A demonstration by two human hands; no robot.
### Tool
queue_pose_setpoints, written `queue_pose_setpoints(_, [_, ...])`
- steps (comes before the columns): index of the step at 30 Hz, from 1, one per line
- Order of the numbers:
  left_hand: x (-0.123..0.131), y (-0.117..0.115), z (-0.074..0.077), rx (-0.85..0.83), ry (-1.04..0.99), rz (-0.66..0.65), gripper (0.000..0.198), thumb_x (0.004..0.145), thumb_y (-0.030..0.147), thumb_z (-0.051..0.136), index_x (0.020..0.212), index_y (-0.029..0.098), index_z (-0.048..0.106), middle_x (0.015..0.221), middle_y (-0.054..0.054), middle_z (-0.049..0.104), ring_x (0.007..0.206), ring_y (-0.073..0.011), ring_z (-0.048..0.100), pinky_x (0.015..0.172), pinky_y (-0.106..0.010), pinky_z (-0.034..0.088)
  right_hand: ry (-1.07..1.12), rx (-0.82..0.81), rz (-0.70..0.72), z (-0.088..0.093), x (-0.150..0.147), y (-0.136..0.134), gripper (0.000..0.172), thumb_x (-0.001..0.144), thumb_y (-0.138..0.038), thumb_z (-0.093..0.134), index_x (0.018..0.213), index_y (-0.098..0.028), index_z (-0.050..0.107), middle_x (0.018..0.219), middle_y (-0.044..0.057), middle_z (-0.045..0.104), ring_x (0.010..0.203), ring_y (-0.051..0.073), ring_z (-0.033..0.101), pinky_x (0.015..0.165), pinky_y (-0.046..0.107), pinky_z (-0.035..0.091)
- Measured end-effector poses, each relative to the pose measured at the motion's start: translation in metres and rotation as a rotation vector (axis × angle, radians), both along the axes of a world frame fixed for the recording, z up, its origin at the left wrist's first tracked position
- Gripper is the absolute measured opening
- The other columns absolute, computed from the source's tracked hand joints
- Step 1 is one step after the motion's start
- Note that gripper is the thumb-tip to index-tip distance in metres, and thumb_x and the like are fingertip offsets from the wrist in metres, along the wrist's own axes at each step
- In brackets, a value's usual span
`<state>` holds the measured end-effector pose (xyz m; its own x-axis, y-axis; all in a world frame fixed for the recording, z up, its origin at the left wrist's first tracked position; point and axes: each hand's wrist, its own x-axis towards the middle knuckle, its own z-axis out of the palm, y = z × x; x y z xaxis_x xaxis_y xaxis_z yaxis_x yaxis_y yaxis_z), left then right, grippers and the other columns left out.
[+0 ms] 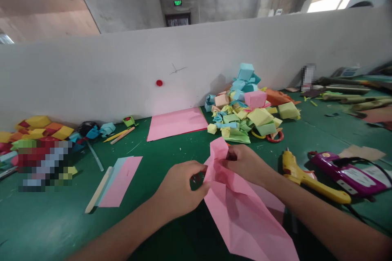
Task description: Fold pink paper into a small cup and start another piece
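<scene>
Both hands are on a creased sheet of pink paper (245,216) above the green table. My left hand (182,185) pinches its left edge between thumb and fingers. On the other side, my right hand (245,161) grips the folded upper part, with its fingertips partly hidden behind the paper. The top of the paper is bent into a narrow, raised shape, while the lower part spreads out wide toward me. Beyond the hands, a flat stack of pink paper (177,123) lies against the white partition.
Folded paper shapes (260,116) are heaped behind my right hand, with red-handled scissors (277,136) partly under them. A yellow glue gun (312,179) and a purple device (352,175) lie right. Paper strips (122,181) and a wooden stick (98,189) lie left, near colourful paper blocks (38,121).
</scene>
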<state>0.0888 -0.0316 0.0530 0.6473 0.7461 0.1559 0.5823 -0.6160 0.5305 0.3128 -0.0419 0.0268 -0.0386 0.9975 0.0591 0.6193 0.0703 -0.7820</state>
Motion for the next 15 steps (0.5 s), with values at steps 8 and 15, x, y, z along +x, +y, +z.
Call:
queue_pose_setpoints(8, [-0.002,-0.001,-0.003,0.167,0.210,-0.005,0.021,0.094,0.021,0.049,0.082,0.022,0.067,0.085,-0.001,0.069,0.080,-0.0176,0.062,0.066,-0.028,0.038,-0.018,0.055,0.093,0.003,-0.012,-0.007,0.013,0.076,-0.022,0.056,0.064,-0.020,0.052,0.065,-0.003,0.056,0.062,0.014,0.051,0.055,0.026,0.032])
queue_pose_setpoints(15, [-0.001,0.003,-0.004,0.099,0.172,-0.051,0.020,0.095,0.032,0.056,0.084,0.024,0.071,0.085,0.000,0.071,0.075,-0.0162,0.063,0.063,-0.028,0.039,-0.063,0.079,0.158,-0.001,-0.017,-0.011,0.013,0.074,-0.011,0.056,0.066,-0.021,0.053,0.067,-0.002,0.061,0.063,0.014,0.055,0.056,0.025,0.034])
